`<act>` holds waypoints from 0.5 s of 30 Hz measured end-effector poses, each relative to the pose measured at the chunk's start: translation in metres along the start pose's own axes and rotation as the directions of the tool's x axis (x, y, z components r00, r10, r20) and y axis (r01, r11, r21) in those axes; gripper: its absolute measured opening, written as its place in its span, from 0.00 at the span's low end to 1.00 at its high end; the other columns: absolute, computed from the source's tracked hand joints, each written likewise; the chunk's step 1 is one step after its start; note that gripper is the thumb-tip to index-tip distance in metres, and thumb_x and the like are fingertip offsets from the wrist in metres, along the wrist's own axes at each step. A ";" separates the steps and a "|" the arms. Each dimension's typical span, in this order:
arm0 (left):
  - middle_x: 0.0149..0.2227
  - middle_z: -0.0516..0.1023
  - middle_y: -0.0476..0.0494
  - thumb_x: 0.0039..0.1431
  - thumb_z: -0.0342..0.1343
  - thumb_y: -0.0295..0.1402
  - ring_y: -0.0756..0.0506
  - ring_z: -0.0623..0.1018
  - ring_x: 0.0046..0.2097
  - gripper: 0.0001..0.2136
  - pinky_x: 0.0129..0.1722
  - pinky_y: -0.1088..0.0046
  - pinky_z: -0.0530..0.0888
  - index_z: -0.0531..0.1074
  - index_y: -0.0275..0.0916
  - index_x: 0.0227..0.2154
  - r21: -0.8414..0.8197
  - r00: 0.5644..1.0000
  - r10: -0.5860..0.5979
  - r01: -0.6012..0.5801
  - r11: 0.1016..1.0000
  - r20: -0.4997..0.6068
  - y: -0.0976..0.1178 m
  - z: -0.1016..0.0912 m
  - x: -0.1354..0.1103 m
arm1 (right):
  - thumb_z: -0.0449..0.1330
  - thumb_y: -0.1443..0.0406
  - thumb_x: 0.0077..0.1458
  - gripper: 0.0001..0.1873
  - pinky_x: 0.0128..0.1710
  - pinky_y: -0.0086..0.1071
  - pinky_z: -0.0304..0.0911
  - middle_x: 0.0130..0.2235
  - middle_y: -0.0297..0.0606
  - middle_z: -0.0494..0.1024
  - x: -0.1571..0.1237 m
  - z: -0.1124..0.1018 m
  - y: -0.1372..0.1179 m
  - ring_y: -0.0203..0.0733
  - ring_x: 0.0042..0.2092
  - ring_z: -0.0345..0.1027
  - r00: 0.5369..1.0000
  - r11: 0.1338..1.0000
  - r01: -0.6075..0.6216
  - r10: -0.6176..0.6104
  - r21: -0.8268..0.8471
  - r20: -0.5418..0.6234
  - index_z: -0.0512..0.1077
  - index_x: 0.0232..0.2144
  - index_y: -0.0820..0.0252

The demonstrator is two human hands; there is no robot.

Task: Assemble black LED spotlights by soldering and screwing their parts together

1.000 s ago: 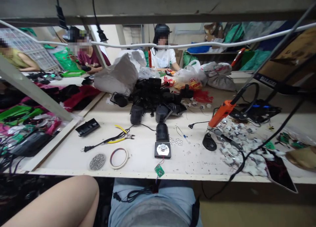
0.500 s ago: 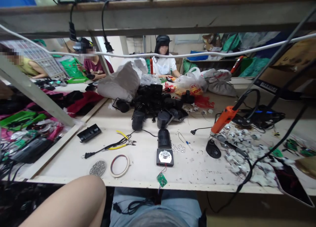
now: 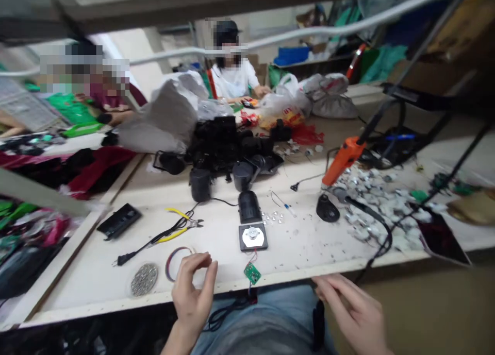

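My left hand (image 3: pixel 193 288) hovers by the table's front edge, in front of a roll of tape (image 3: pixel 169 265). Its fingers are curled, the thumb stands apart, and nothing shows between them. At the front edge farther right, my right hand (image 3: pixel 350 303) has its fingers stretched out to the left, with nothing seen in it. Between the hands lies a small green circuit board (image 3: pixel 252 274), wired to a black square unit with a silver disc (image 3: pixel 253 236). Behind that unit rests a black ribbed housing (image 3: pixel 249 206). Several small silvery pieces (image 3: pixel 274 217) lie beside it.
Yellow-handled cutters (image 3: pixel 174 236), a plug cord (image 3: pixel 126 258), a black cover (image 3: pixel 119 221) and a dish of screws (image 3: pixel 144 279) lie left. An orange-handled tool (image 3: pixel 344 159) hangs right, near white parts (image 3: pixel 371 205) and a phone (image 3: pixel 444 236). A co-worker (image 3: pixel 234 79) sits opposite.
Both of my hands have come into view at the table's front edge. The bare knee at lower left is out of view. The camera has turned and tilted, shifting the scene.
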State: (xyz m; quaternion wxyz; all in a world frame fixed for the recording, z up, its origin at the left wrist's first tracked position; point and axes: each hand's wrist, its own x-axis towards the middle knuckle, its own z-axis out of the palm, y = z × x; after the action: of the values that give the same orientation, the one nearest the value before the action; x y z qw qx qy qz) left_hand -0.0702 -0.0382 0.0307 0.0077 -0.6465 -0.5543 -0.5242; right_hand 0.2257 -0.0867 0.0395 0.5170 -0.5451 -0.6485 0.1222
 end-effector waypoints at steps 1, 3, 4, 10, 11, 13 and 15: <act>0.33 0.78 0.46 0.62 0.60 0.33 0.47 0.79 0.33 0.04 0.33 0.69 0.78 0.74 0.39 0.37 0.003 0.999 0.013 -0.013 1.000 0.034 -0.007 0.011 -0.008 | 0.60 0.65 0.63 0.09 0.23 0.28 0.69 0.24 0.32 0.78 -0.003 0.006 0.003 0.38 0.22 0.72 0.999 0.999 -0.036 0.036 -0.007 -0.006 0.77 0.30 0.54; 0.32 0.78 0.46 0.61 0.61 0.29 0.47 0.79 0.32 0.04 0.33 0.69 0.78 0.74 0.38 0.38 -0.007 0.996 0.078 -0.078 0.997 0.053 -0.019 0.027 -0.021 | 0.59 0.66 0.63 0.10 0.24 0.26 0.69 0.24 0.31 0.77 -0.005 0.013 0.006 0.36 0.23 0.72 0.995 0.995 -0.090 0.088 -0.039 -0.040 0.76 0.28 0.55; 0.32 0.78 0.46 0.59 0.62 0.28 0.47 0.79 0.33 0.05 0.33 0.69 0.78 0.74 0.38 0.38 -0.010 0.992 0.116 -0.116 0.993 0.055 -0.023 0.031 -0.025 | 0.59 0.67 0.62 0.10 0.25 0.26 0.68 0.24 0.31 0.77 -0.005 0.014 0.008 0.36 0.24 0.72 0.995 0.994 -0.098 0.095 -0.058 -0.044 0.75 0.28 0.56; 0.31 0.78 0.46 0.58 0.62 0.25 0.46 0.79 0.33 0.06 0.33 0.69 0.78 0.74 0.38 0.38 -0.025 0.976 0.192 -0.191 0.981 0.101 -0.022 0.030 -0.023 | 0.58 0.71 0.62 0.10 0.27 0.27 0.67 0.25 0.32 0.78 0.009 0.022 0.011 0.35 0.26 0.72 0.999 0.997 -0.034 0.034 -0.062 -0.011 0.74 0.29 0.56; 0.31 0.78 0.46 0.59 0.62 0.26 0.46 0.79 0.33 0.05 0.33 0.68 0.78 0.73 0.38 0.38 -0.024 0.981 0.155 -0.153 0.988 0.113 -0.017 0.027 -0.024 | 0.58 0.71 0.62 0.10 0.27 0.28 0.67 0.25 0.33 0.78 0.011 0.026 0.011 0.36 0.26 0.73 0.999 0.998 -0.041 0.040 -0.044 -0.005 0.74 0.29 0.55; 0.32 0.77 0.46 0.61 0.60 0.27 0.45 0.79 0.35 0.04 0.34 0.66 0.78 0.73 0.40 0.38 -0.034 0.989 0.050 -0.046 0.998 0.139 -0.005 0.022 -0.025 | 0.58 0.70 0.62 0.10 0.27 0.30 0.67 0.26 0.33 0.78 0.012 0.035 0.010 0.37 0.26 0.73 0.998 0.998 -0.060 0.060 0.000 0.019 0.74 0.29 0.54; 0.32 0.77 0.45 0.62 0.59 0.28 0.44 0.79 0.35 0.02 0.34 0.64 0.79 0.73 0.42 0.37 -0.096 0.981 -0.070 0.089 0.991 0.182 0.010 0.022 -0.024 | 0.55 0.69 0.64 0.12 0.25 0.31 0.67 0.25 0.32 0.78 0.016 0.040 0.003 0.38 0.25 0.72 0.996 0.996 -0.087 0.086 0.033 0.032 0.73 0.30 0.52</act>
State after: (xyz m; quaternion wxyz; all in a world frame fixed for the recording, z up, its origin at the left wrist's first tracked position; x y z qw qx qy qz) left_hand -0.0443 -0.0463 0.0105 -0.0965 -0.6677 -0.5501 -0.4923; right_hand 0.1968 -0.0561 0.0283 0.5105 -0.5618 -0.6300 0.1639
